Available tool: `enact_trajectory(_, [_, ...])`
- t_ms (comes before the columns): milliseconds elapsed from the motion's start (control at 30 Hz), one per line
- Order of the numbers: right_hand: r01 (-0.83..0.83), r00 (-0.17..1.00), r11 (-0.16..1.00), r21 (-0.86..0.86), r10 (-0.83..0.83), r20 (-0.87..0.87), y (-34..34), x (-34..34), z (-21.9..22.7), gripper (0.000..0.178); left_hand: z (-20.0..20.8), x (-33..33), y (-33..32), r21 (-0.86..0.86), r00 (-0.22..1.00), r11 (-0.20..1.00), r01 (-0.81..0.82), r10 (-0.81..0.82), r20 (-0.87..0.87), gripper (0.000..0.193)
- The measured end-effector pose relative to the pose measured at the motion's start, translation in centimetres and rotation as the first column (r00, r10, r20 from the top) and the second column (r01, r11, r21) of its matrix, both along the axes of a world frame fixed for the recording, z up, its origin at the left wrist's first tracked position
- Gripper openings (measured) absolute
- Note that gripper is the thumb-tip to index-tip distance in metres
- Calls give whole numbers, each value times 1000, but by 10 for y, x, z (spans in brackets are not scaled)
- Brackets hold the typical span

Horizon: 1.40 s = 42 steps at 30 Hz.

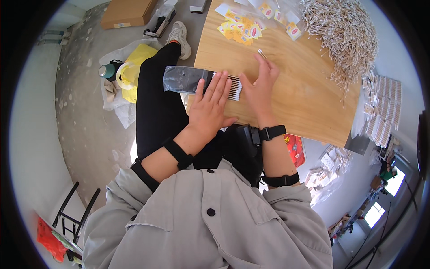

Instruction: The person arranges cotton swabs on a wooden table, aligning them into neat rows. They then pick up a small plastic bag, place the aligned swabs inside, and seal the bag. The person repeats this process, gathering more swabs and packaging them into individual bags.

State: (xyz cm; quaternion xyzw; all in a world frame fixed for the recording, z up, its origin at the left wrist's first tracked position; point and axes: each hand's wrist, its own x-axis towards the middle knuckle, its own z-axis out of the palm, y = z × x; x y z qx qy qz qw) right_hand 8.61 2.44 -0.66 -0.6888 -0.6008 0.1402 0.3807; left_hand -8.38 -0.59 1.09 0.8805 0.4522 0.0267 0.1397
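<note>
My left hand [208, 105] lies flat, fingers stretched out, over a row of cotton swabs [234, 88] near the table's left edge. The white tips of the row stick out on the right of its fingers. From under the hand a clear plastic bag [179, 80] with a dark part reaches left past the table edge. My right hand [260, 87] is just right of the row, its thumb apart and near the tips. A cotton swab [262, 54] pokes out from its curled fingertips; how many it holds is hidden.
A big heap of loose cotton swabs [347, 38] covers the wooden table's [304, 80] far right. Yellow and white cards [242, 30] and clear bags lie at the back. Bundled swabs [384, 105] are stacked beyond the right edge. A yellow bag [132, 74] stands on the floor at left.
</note>
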Motion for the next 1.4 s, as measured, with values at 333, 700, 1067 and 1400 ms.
enact_trajectory(333, [315, 895, 946, 75, -322, 310, -10, 26, -2, 57, 0, -1, 1, -4, 1000, 1000, -4, 4, -12, 104])
enact_trajectory(700, [75, 923, 993, 90, -104, 370, 4, -42, -18, 41, -4, -11, 8, 5, 986, 1000, 11, -12, 165, 105])
enact_trajectory(1067, [51, 907, 994, 98, -87, 413, 7, -42, -9, 34, 15, -37, 48, 124, 960, 962, -245, 223, 169, 21])
enact_trajectory(1400, [44, 922, 997, 58, -62, 381, 8, -41, -16, 37, 17, -29, 70, 135, 984, 977, -165, 173, -47, 13])
